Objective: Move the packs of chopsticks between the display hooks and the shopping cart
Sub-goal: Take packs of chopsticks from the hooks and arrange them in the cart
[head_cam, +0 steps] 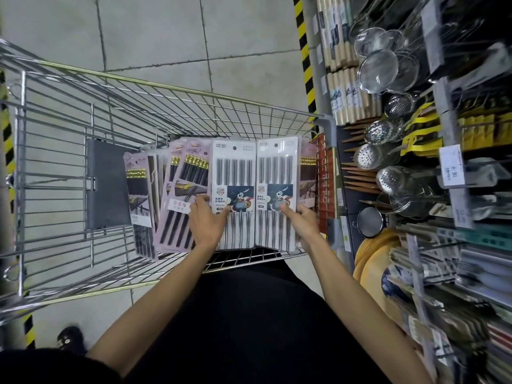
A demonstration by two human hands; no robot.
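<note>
- The wire shopping cart [171,91] fills the left and middle of the view, with a grey flap [106,184] lying inside it.
- Right of the flap, several pink packs [180,187] of black, gold-tipped chopsticks lean fanned together in the cart.
- The left hand [206,221] grips the lower part of the left white pack [235,173] of steel chopsticks, thumb on its front and fingers curled round its left edge.
- Just beside it, edges nearly touching, stands the right white pack [275,170], upright over the cart's near end.
- The right hand [302,221] pinches that pack low down, thumb on the front; its fingers seem to wrap behind the right edge, though they are mostly hidden.
- Another pink pack [308,162] peeks out behind it.
- Far right, shelving holds mesh strainers [378,70], perforated skimmers [388,180] and a price tag [451,169].
</note>
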